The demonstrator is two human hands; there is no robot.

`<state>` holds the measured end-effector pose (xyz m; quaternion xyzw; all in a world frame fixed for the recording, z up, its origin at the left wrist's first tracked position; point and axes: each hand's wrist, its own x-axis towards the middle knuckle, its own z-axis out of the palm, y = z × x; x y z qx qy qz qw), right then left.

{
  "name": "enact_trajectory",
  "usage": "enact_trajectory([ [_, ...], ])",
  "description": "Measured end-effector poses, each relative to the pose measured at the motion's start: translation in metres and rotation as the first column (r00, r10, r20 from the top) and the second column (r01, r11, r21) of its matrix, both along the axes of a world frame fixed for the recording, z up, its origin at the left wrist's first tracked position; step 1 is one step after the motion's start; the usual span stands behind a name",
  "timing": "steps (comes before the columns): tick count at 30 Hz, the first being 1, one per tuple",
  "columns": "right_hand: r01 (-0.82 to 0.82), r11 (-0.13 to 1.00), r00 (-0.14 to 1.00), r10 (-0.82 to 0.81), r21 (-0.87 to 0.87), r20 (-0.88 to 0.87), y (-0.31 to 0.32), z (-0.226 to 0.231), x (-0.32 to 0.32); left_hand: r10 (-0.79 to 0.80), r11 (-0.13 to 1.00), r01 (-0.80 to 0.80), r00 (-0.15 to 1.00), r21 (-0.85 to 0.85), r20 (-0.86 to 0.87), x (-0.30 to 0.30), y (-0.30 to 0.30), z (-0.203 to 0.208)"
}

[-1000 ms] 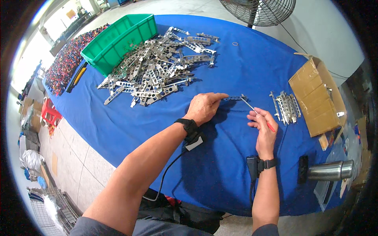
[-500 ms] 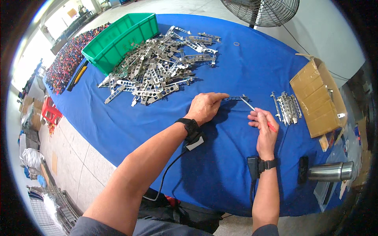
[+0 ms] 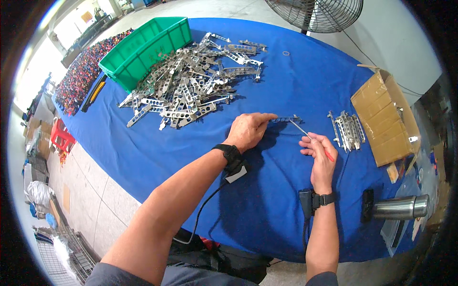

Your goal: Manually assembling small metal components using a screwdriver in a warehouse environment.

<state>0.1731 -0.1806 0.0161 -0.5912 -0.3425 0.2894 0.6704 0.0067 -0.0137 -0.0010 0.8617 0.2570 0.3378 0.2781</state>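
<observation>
My left hand (image 3: 245,131) is closed, pinching the left end of a narrow metal bracket (image 3: 285,119) with a row of holes. The bracket sits just above or on the blue cloth; I cannot tell which. My right hand (image 3: 322,151) grips a slim tool (image 3: 299,127) with a thin grey shaft and a red handle end. Its tip meets the bracket near the middle. Right of my right hand lies a small group of similar brackets (image 3: 349,131), set side by side. A large loose heap of brackets (image 3: 191,86) spreads beyond my left hand.
A green plastic crate (image 3: 143,50) stands behind the heap, beside a yellow-black cutter (image 3: 97,89). At right are an open cardboard box (image 3: 381,119), a steel bottle (image 3: 400,208) and a black object (image 3: 367,205). A fan (image 3: 317,14) stands past the far edge; a small ring (image 3: 286,53) lies on the cloth.
The tool's tip has shifted very slightly left along the bracket, with a small movement of my right hand. My left hand and the bracket have stayed almost in place.
</observation>
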Motion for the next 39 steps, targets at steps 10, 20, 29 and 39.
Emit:
enact_trajectory([
  [10, 0.036, 0.999, 0.999, -0.036, 0.02, -0.028, 0.003, 0.002, -0.003, 0.006, 1.0, -0.006, 1.0, -0.017, -0.03, 0.0, 0.0, 0.001],
  [20, 0.002, 1.0, 1.0, -0.002, 0.017, 0.007, 0.001, 0.003, -0.004, 0.005, 1.0, -0.005, 1.0, -0.02, -0.02, 0.0, 0.0, 0.0],
  [29, -0.003, 1.0, 0.998, 0.004, -0.018, 0.057, 0.002, 0.0, -0.001, 0.009, 1.0, -0.009, 1.0, -0.006, -0.02, -0.002, 0.002, -0.002],
  [39, 0.011, 1.0, 1.0, -0.01, -0.022, 0.023, -0.001, -0.003, 0.004, 0.004, 0.998, -0.009, 0.997, -0.063, -0.079, 0.001, -0.002, 0.005],
])
